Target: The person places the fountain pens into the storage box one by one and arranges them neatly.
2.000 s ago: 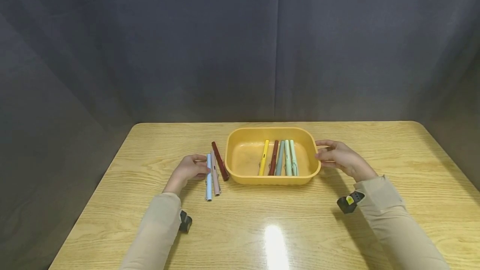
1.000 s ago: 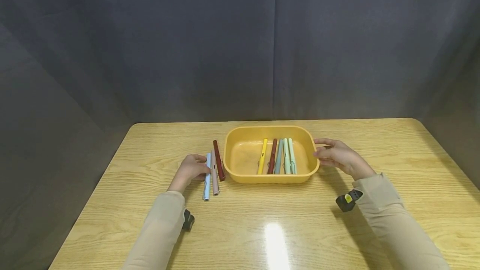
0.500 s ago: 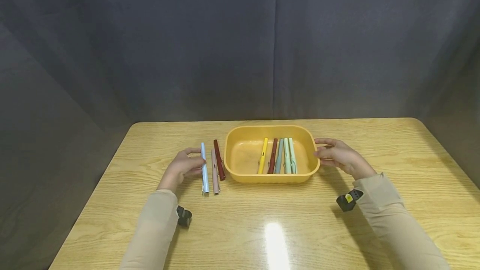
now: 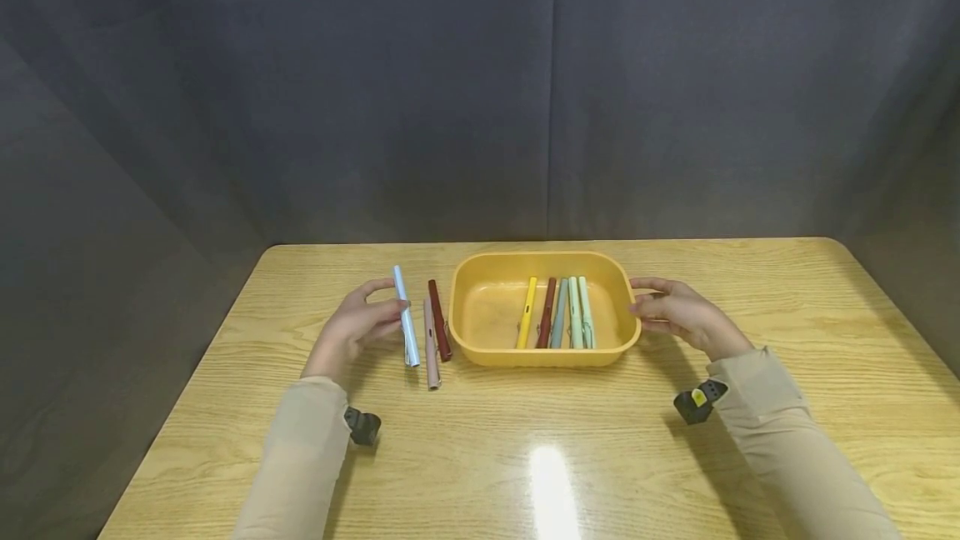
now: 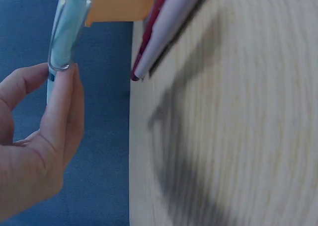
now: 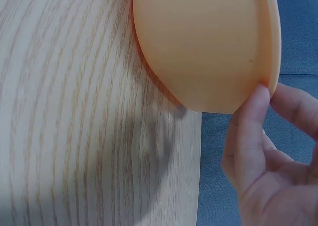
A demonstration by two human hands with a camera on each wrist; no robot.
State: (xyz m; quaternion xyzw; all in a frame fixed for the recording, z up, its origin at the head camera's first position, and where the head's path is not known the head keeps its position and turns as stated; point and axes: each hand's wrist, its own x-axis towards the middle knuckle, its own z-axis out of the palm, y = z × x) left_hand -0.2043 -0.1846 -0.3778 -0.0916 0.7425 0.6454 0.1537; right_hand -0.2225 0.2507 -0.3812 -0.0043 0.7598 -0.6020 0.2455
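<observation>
L hand (image 4: 351,327) pinches lt-blue clip pen (image 4: 409,337) btwn thumb & fingers, held above tbl (image 4: 450,473), just L of mauve pen (image 4: 431,348) & dk-red pen (image 4: 439,321). R hand (image 4: 688,317), fingers part-bent, pinches orange-yellow tray (image 4: 540,358) at R-end rim; 5 pens (image 4: 559,315) lie inside.

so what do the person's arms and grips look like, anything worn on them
The left sleeve and right sleeve are plain beige with wide cuffs. The left grip and right grip are ungloved. The left wrist camera and right wrist camera are small, boxy and black; the right one bears a yellow mark. No cables show.
</observation>
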